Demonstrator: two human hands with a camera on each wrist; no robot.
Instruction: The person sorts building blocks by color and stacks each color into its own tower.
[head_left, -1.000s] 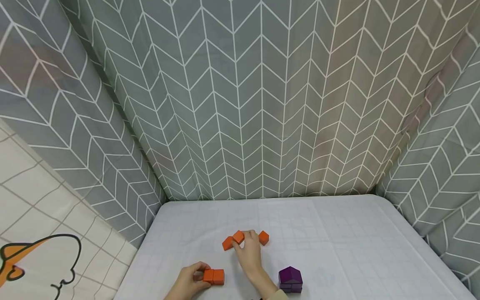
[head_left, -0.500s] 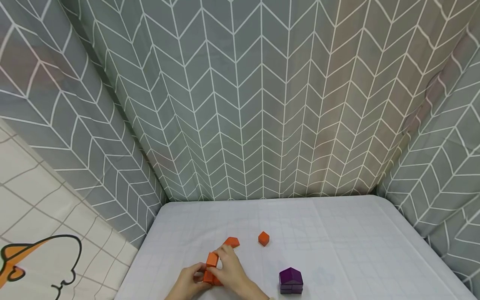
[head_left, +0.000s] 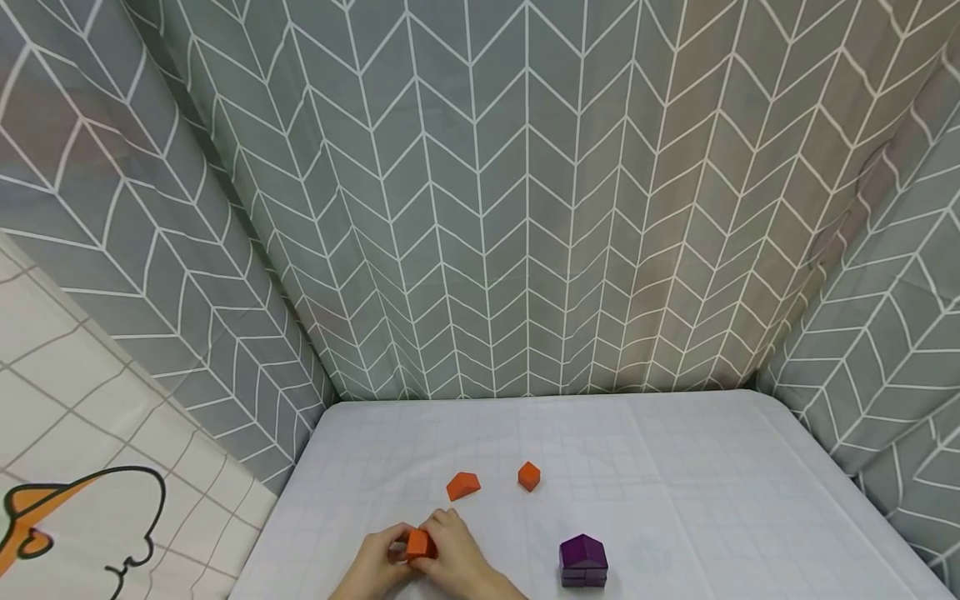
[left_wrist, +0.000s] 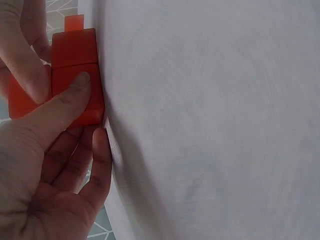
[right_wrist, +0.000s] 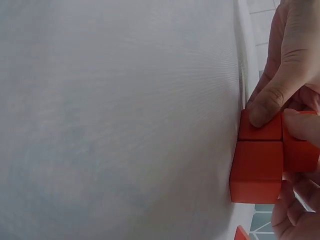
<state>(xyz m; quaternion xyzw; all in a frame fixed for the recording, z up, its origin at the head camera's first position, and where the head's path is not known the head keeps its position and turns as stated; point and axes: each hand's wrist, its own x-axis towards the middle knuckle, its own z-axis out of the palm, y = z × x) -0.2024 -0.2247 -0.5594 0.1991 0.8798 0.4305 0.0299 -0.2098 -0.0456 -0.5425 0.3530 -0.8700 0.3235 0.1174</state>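
Observation:
Two orange blocks lie side by side on the white cloth; in the right wrist view they are a near block (right_wrist: 257, 172) and the block (right_wrist: 245, 122) beside it. My left hand (head_left: 372, 562) pinches one of them, its thumb flat on the side in the left wrist view. A third orange block (right_wrist: 300, 155) sits against their top, pinched between thumb and fingers of my right hand (head_left: 459, 558). From the head view the hands meet around this top block (head_left: 418, 543) and hide most of the lower two.
Farther back on the table (head_left: 675, 492) lie an orange angled block (head_left: 463, 485) and, right of it, another orange block (head_left: 528, 476). A purple house-shaped stack of blocks (head_left: 583, 562) stands to the right of my hands. Patterned grey curtains (head_left: 495, 208) surround the table.
My right hand has picked up an orange block from the back group, brought it toward me and set it against the top of the pair. My left hand has stayed in place.

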